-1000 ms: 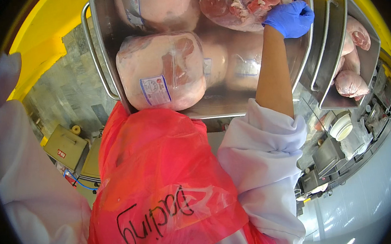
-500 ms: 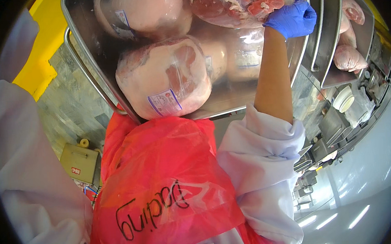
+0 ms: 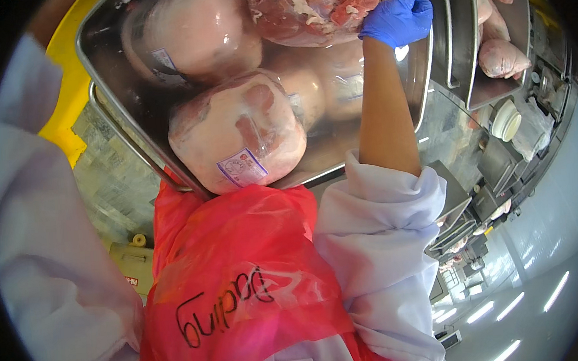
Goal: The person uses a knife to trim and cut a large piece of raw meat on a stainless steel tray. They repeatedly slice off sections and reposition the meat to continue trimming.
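My right hand (image 3: pixel 396 19), in a blue glove, is closed with its fingers curled inward at the right end of a large raw cut of meat (image 3: pixel 317 11). It touches or nearly touches the meat; what the fingers hold, if anything, is hidden. That cut lies over other plastic-wrapped pieces in a deep metal tub (image 3: pixel 330 141). Closest to me in the tub sits a wrapped, pale, fatty block of meat (image 3: pixel 232 134) with a purple-edged label (image 3: pixel 242 168). Another wrapped piece (image 3: pixel 191 33) is behind it. My left arm (image 3: pixel 33 158) runs up the left edge; its hand is outside the picture.
A second metal tub (image 3: pixel 465 67) with several pieces of meat (image 3: pixel 503 58) stands at the right. The near tub has a bar handle (image 3: pixel 132 144) on its left side. Yellow material (image 3: pixel 71 139) lies along the left, and a red plastic apron (image 3: pixel 241 264) covers my front.
The view has turned slightly, so the tubs and my right hand appear farther left. My right hand stays closed at the end of the raw cut.
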### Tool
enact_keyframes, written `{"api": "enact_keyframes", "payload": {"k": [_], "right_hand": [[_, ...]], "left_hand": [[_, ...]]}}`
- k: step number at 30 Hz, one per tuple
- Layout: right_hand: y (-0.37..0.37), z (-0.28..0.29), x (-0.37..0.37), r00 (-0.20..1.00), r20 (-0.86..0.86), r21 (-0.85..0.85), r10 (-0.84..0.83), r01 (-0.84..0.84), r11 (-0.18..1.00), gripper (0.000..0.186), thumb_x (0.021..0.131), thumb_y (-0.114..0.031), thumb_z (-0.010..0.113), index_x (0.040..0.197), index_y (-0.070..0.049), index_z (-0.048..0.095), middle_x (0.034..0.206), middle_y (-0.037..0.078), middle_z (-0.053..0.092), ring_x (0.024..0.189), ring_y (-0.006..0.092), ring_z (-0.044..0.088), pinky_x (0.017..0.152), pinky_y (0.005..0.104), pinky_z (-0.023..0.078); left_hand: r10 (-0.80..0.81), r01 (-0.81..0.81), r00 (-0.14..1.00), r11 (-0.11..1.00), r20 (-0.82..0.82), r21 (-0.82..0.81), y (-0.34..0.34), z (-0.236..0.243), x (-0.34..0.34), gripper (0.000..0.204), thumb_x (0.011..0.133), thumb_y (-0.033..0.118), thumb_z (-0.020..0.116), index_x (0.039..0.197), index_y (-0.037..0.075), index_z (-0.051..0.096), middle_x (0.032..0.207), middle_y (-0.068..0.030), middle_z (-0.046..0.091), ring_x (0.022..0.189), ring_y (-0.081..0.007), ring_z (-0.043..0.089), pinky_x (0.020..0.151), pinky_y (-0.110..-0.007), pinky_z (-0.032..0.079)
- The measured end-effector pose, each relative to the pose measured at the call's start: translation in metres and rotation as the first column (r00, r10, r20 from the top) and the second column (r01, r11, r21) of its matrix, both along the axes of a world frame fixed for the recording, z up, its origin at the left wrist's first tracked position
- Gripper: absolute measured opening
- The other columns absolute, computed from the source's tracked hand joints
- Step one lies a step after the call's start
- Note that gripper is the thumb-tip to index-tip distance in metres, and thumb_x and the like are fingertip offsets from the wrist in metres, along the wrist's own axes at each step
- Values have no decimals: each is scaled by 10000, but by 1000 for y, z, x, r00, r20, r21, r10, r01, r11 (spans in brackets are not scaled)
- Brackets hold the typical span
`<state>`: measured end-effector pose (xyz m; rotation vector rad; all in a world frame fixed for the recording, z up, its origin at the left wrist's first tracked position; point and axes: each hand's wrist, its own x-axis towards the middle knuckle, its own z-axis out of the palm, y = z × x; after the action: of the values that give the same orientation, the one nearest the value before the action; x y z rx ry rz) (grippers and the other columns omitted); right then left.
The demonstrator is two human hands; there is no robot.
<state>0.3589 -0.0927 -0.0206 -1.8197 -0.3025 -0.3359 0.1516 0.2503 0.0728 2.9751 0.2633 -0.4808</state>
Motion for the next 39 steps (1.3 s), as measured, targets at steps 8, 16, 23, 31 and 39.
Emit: {"api": "enact_keyframes", "payload": {"k": [8, 16, 23, 31, 39], "right_hand": [[-5, -1, -1, 998, 29, -170, -46, 51, 984, 296, 916, -227, 611, 833, 49, 682, 750, 137, 686, 682, 222, 583, 688, 390, 489], [3, -1, -2, 998, 9, -212, -66, 67, 975, 317, 940, -264, 599, 854, 28, 688, 781, 149, 698, 700, 259, 605, 710, 410, 502], [0, 0, -3, 997, 17, -210, -78, 80, 974, 318, 945, -264, 602, 870, 30, 694, 798, 157, 703, 718, 269, 609, 729, 408, 507], [4, 0, 0, 996, -39, -151, -75, 69, 986, 277, 908, -205, 616, 799, 44, 670, 720, 134, 662, 656, 231, 547, 673, 397, 479], [2, 2, -10, 996, -74, -134, -50, 39, 990, 307, 937, -256, 601, 800, 13, 658, 712, 136, 648, 650, 258, 580, 650, 412, 479]], "left_hand": [[345, -336, 938, 927, 26, -167, -121, 108, -107, 419, 937, 305, 727, 1338, 196, 677, 1004, -186, 737, 857, -337, 736, 808, -397, 588], [519, -480, 850, 834, 91, -272, -161, 118, -132, 458, 960, 281, 701, 1381, 113, 636, 1017, -189, 745, 869, -343, 736, 809, -392, 585], [341, -349, 936, 930, 81, 117, -206, 153, -75, 381, 1030, 297, 567, 1328, 73, 646, 975, -169, 739, 854, -339, 724, 782, -414, 584], [302, -310, 948, 948, -103, -66, -179, 125, -33, 350, 1048, 361, 509, 1206, 96, 675, 912, -180, 710, 830, -356, 710, 773, -447, 568], [155, -149, 983, 986, -94, 73, -76, 35, -38, 368, 986, 490, 576, 1029, 140, 683, 895, -197, 702, 821, -421, 688, 762, -497, 557]]}}
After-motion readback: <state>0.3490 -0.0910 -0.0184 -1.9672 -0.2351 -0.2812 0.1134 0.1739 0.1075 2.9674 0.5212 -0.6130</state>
